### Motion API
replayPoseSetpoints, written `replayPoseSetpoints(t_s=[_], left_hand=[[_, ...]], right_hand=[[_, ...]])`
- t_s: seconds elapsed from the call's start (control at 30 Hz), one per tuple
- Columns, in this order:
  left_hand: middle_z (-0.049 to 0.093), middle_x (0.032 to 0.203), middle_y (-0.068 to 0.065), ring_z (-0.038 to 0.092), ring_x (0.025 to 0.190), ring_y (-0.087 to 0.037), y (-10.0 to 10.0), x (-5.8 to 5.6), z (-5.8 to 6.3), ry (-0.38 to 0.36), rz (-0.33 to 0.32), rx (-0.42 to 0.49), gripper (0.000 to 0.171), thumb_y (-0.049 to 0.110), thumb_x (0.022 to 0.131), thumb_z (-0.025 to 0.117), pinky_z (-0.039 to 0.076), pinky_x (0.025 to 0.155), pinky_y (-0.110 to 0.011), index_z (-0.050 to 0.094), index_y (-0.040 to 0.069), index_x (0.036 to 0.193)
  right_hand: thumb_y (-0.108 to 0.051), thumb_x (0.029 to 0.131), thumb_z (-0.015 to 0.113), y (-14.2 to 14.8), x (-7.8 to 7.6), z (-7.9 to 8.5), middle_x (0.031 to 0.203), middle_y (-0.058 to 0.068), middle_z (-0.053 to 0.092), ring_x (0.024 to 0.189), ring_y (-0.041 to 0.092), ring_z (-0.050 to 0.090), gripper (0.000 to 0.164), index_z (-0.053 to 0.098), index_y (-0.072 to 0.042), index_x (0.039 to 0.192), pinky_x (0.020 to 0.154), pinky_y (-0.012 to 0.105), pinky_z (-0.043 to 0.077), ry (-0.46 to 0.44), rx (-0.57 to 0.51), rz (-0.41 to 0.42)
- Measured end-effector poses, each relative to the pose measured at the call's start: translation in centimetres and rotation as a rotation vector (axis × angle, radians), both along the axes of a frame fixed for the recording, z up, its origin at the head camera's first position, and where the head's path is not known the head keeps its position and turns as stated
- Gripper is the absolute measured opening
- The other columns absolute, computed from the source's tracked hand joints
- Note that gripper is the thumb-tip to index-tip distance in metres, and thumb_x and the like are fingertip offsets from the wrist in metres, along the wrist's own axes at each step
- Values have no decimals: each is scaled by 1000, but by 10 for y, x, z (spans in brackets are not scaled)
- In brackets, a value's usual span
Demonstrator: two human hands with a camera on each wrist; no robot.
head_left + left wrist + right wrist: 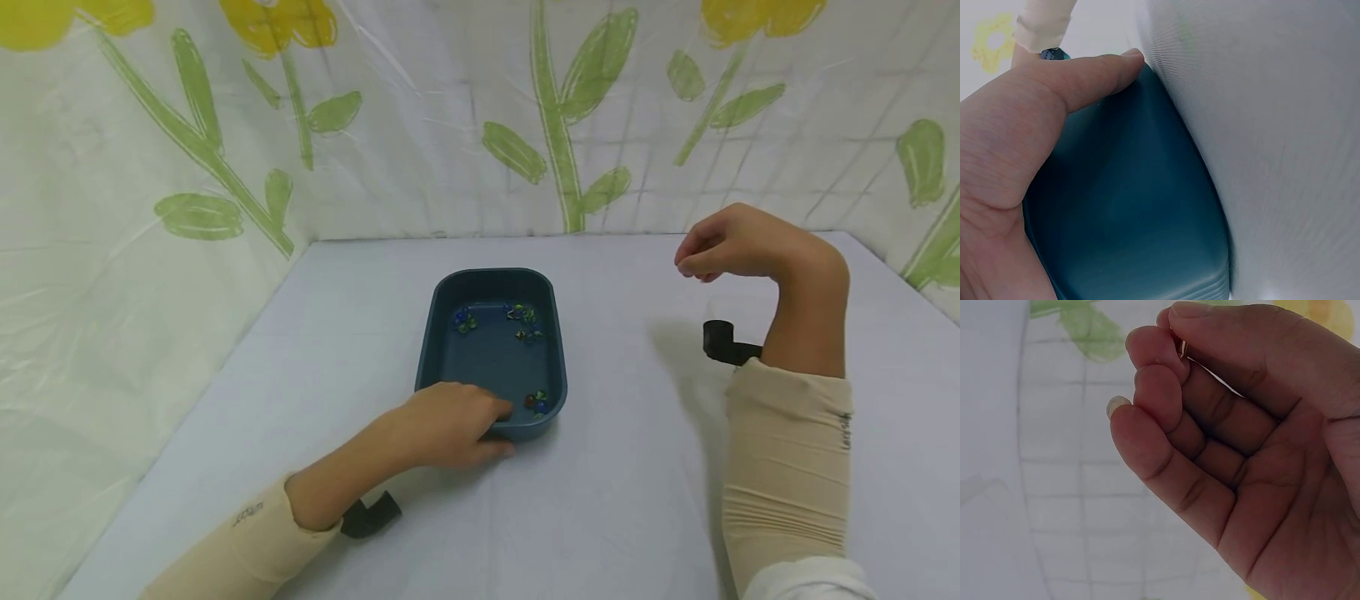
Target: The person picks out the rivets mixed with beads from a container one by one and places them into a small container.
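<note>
A dark blue rectangular tray stands on the table with small glass marbles in loose clusters inside. My left hand grips its near rim, fingers over the inside and thumb outside. In the left wrist view the thumb of the left hand lies along the tray's outer wall. My right hand hangs in the air right of the tray, wrist bent. Its fingers curl towards the thumb in the right wrist view. A tiny glint shows between them; whether anything is held is unclear.
A pale cloth covers the table. Behind it hangs a whitish sheet painted with yellow flowers and green leaves. Black wrist mounts stick out under the left arm and beside the right arm.
</note>
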State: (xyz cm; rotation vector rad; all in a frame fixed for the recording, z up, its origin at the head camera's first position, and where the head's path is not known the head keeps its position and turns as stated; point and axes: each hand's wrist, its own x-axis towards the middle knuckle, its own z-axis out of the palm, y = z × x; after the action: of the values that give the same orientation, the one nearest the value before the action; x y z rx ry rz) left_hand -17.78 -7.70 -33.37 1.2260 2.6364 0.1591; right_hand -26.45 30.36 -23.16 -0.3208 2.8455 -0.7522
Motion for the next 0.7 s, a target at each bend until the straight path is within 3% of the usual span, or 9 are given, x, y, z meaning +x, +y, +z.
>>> replayPoseSetpoints(t_s=[0.7], left_hand=[[45,63,10,40,59,-8,0,1,2,-7,0,9,27,38,95,70,38,55,-27,58,18,81]], right_hand=[[-32,96,67,24,11,-2,104,4,70,94,21,65,29,69,-10,115,93,58,37,-12,-25,-71]])
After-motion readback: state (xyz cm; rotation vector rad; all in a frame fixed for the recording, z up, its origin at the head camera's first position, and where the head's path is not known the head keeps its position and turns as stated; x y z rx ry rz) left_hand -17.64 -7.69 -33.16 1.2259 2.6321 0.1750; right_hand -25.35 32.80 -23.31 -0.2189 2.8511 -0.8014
